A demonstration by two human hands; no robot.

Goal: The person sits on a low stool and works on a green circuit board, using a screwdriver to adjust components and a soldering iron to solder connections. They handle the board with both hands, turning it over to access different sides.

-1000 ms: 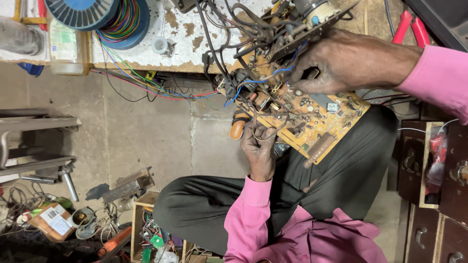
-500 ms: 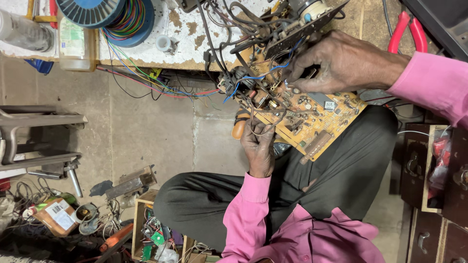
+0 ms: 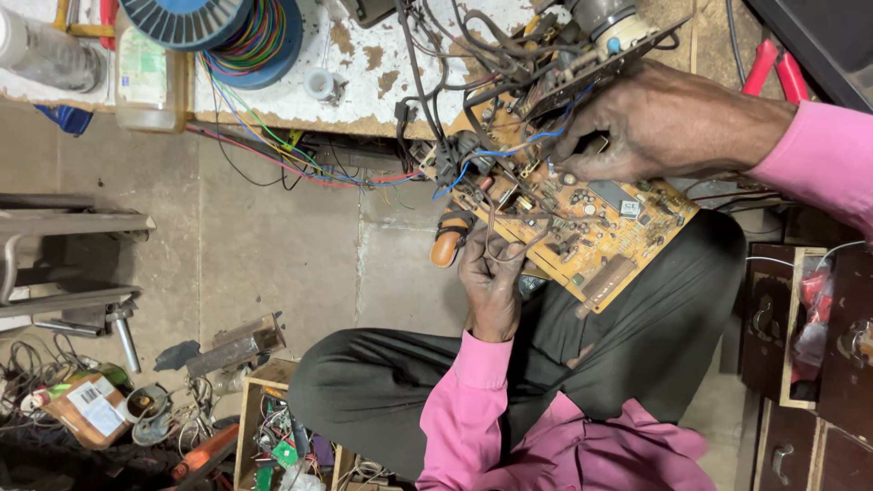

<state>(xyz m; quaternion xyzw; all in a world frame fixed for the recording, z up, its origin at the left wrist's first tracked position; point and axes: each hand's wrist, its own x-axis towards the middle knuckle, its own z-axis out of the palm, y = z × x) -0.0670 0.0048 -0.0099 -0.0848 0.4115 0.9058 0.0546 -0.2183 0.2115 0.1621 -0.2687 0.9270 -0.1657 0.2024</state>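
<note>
An orange-brown circuit board (image 3: 591, 227), tangled with wires and components, rests tilted on my lap against the workbench edge. My right hand (image 3: 655, 123), in a pink sleeve, grips the board's upper part near a smaller dark board (image 3: 582, 64). My left hand (image 3: 491, 282) sits at the board's lower left edge. Its fingers are closed around an orange-handled tool (image 3: 447, 241), among brown wires. The tool's tip is hidden behind the wires.
A chipped white workbench (image 3: 382, 64) carries a blue spool of coloured wire (image 3: 218, 27), a plastic bottle (image 3: 145, 77) and red-handled pliers (image 3: 773, 68). Wooden drawers (image 3: 809, 336) stand at right. Metal parts, a box of components (image 3: 282, 445) and scrap lie on the concrete floor at left.
The view has shifted slightly. Both hands stay on the board and the tool, with only small movement of the left fingers.
</note>
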